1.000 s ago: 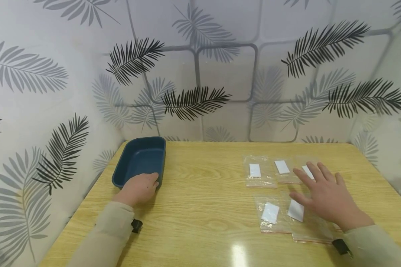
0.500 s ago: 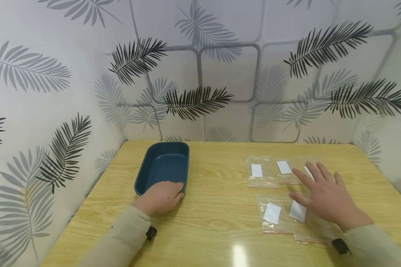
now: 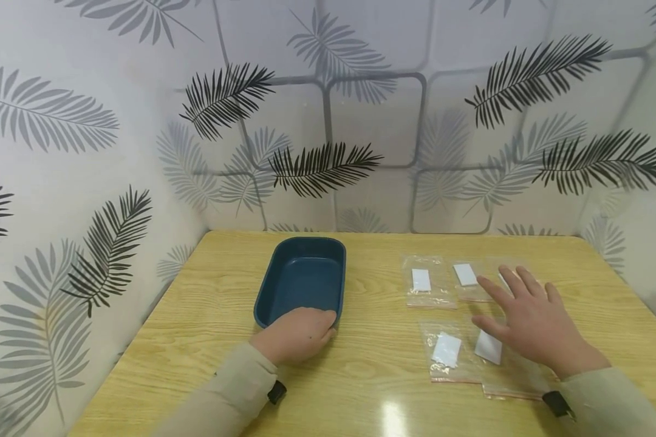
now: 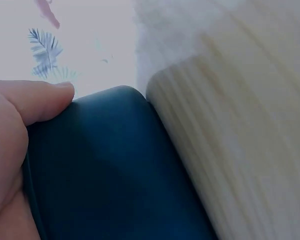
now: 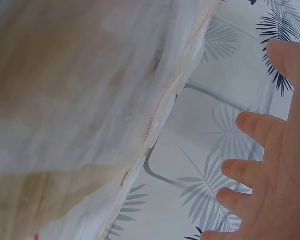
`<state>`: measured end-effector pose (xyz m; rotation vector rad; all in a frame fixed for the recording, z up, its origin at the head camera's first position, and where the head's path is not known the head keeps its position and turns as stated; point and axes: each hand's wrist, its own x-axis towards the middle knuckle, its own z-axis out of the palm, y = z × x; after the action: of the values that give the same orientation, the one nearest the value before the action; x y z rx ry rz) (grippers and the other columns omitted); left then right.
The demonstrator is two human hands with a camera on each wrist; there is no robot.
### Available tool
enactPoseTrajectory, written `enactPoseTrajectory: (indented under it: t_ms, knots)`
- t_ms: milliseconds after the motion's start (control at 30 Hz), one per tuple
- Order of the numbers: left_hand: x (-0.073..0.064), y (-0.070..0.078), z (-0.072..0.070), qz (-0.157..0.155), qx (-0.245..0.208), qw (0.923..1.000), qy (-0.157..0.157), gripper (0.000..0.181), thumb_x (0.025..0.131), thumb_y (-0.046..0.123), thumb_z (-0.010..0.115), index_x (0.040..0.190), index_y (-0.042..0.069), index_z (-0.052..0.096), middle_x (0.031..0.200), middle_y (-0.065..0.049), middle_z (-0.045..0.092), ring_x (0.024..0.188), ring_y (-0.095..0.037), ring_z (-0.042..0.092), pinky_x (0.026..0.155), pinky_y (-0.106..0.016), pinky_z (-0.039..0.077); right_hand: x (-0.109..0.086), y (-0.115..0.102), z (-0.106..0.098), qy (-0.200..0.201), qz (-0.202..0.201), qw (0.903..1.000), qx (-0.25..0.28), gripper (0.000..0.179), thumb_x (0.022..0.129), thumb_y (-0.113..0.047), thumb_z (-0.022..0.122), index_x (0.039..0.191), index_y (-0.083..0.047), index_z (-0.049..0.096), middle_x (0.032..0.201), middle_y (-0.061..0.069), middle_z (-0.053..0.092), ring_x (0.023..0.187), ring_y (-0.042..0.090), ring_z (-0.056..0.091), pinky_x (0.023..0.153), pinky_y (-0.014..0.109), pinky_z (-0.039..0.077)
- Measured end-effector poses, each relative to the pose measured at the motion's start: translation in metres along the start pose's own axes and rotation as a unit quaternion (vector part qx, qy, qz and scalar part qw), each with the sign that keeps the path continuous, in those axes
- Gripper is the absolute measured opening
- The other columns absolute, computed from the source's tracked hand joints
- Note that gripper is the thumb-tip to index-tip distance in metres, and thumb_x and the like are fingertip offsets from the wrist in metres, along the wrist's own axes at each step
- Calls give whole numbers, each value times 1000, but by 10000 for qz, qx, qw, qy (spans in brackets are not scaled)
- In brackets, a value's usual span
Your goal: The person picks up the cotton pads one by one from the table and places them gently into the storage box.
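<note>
Blue tray point(image 3: 306, 282): near desk's point(image 3: 372, 364) far edge; probably light, stiff; take rim.
Left hand point(image 3: 299, 334): grips its near end.
Right hand point(image 3: 536, 325): spread, empty, over bags point(image 3: 446, 350) (likely slippery).

The dark-blue rectangular tray point(image 3: 305, 282) has been moved by the left hand point(image 3: 297, 335) toward 3 o'clock over the desk point(image 3: 372, 340), and its gap from the clear zip-seal bags point(image 3: 441, 292) has been narrowed.

Is a wood-grain table point(image 3: 382, 352); carries a dark blue tray point(image 3: 307, 282) near the middle; bears clear bags point(image 3: 440, 292) with white pieces point(image 3: 421, 280) at right.
</note>
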<state>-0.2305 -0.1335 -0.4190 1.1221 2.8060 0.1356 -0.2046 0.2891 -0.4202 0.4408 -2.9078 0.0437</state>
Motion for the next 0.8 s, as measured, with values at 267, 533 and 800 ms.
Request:
enactPoseTrajectory:
  t_ms: [267,533,800]
  knots:
    - [11,28,1,125,46,9999,-38,18,106,19,51,88,14,50,71,5,48,65,-12,51,64,-31,45,0,-2,0,8,-54,10000,-15,82,94,-70,51,154,-16,42,158,28,27,142,54,21,100,81,19]
    - [25,64,3,218,87,9996,-168,17,106,21,52,90,16,51,72,6,50,65,-10,52,63,-28,44,-1,-5,-1,89,-137,9999,11,81,94,-68,53,154,-16,42,158,27,28,142,54,21,100,80,20]
    - [40,92,7,299,159,9993,-145,14,106,22,53,94,15,56,77,3,59,72,-13,62,67,-30,50,-1,-9,-2,69,-185,9997,152,81,95,-68,53,155,-16,42,159,27,27,143,54,21,100,80,19]
